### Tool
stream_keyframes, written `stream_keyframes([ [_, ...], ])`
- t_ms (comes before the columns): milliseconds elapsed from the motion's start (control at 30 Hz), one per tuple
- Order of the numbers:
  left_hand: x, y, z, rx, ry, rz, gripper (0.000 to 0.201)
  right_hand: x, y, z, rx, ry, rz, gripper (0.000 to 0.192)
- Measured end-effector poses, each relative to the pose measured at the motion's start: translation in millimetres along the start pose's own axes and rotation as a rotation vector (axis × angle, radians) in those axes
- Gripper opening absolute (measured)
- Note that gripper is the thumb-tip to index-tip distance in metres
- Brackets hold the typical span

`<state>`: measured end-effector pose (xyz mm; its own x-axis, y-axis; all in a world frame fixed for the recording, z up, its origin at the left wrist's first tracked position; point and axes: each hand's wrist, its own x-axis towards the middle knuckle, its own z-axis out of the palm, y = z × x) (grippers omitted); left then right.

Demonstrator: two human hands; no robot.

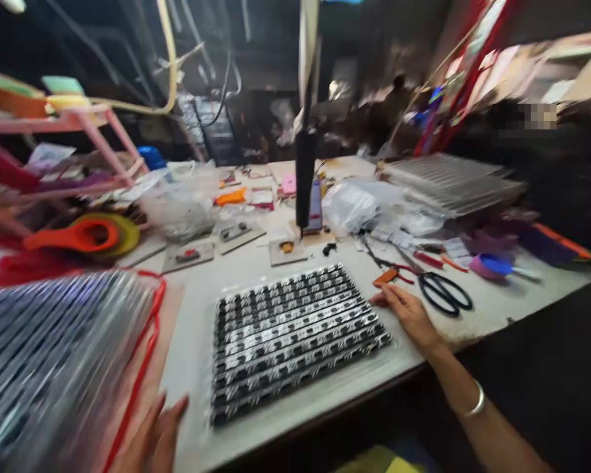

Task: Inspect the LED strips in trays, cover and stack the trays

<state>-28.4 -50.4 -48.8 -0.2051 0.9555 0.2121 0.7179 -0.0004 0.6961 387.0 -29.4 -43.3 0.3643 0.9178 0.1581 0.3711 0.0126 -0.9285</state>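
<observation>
A black tray of small parts in rows (295, 338) lies on the white table (201, 328) in front of me. My right hand (408, 312) rests flat on the table, fingers touching the tray's right edge; it holds nothing. My left hand (152, 440) is at the bottom left, fingers together, on the table near the tray's lower left corner and beside a stack of trays bound with a red band (54, 355). The view is blurred by motion.
Black scissors (440, 289) and red-handled pliers (391, 269) lie right of my right hand. A dark tool (305, 177) hangs over the table's middle. An orange tape dispenser (83, 235), small fixture plates (187, 256), plastic bags (354, 203), another tray stack (448, 180) stand behind.
</observation>
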Motion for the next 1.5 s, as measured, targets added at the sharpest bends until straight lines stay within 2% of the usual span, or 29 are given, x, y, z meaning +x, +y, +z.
stream_keyframes([
  [100, -41.1, 0.5, -10.3, 0.045, -0.027, -0.019, 0.043, -5.9, 3.9, -3.7, -0.021, 0.003, 0.052, 0.054],
  [167, -53.7, 7.2, -10.9, 0.050, -0.039, 0.031, 0.047, -8.1, 5.5, -6.4, -0.065, 0.007, 0.056, 0.052],
  [233, -57.6, 15.7, -9.3, 0.058, -0.038, 0.054, 0.049, -9.5, 5.8, -8.5, -0.099, -0.012, 0.048, 0.050],
  [400, -54.7, 26.3, -7.8, 0.052, -0.026, 0.005, 0.052, -10.7, 6.1, -9.9, -0.106, -0.032, 0.017, 0.050],
  [533, -44.4, 24.1, -11.8, 0.037, -0.003, -0.091, 0.054, -10.9, 5.8, -8.7, -0.061, -0.049, -0.025, 0.048],
  [667, -15.3, 34.2, -16.4, 0.196, 0.040, -0.187, 0.058, -8.3, 6.5, -6.5, -0.084, -0.080, -0.067, 0.045],
  [833, 35.8, 61.4, -7.2, 0.294, -0.010, -0.043, 0.056, -7.3, 6.4, -6.2, -0.166, -0.099, -0.075, 0.041],
  [967, 63.7, 61.4, 13.2, 0.153, 0.033, 0.028, 0.053, -18.3, -5.0, -13.3, -0.121, -0.076, -0.235, 0.029],
  [1067, 68.0, 50.3, 22.2, 0.030, 0.070, -0.017, 0.051, -32.9, -17.3, -19.8, -0.163, -0.217, -0.369, 0.014],
  [1133, 65.8, 44.6, 23.2, 0.007, 0.100, -0.052, 0.050, -41.0, -23.5, -20.8, -0.261, -0.318, -0.444, 0.010],
  [1200, 63.0, 42.1, 22.5, -0.012, 0.123, -0.070, 0.049, -45.6, -26.8, -18.1, -0.363, -0.364, -0.519, 0.007],
  [1300, 61.4, 42.1, 22.1, -0.036, 0.115, -0.062, 0.046, -46.5, -27.4, -9.7, -0.456, -0.354, -0.589, 0.005],
  [1500, 62.5, 48.3, 21.7, -0.021, 0.096, -0.063, 0.047, -46.0, -26.0, 3.3, -0.482, -0.277, -0.611, 0.006],
])
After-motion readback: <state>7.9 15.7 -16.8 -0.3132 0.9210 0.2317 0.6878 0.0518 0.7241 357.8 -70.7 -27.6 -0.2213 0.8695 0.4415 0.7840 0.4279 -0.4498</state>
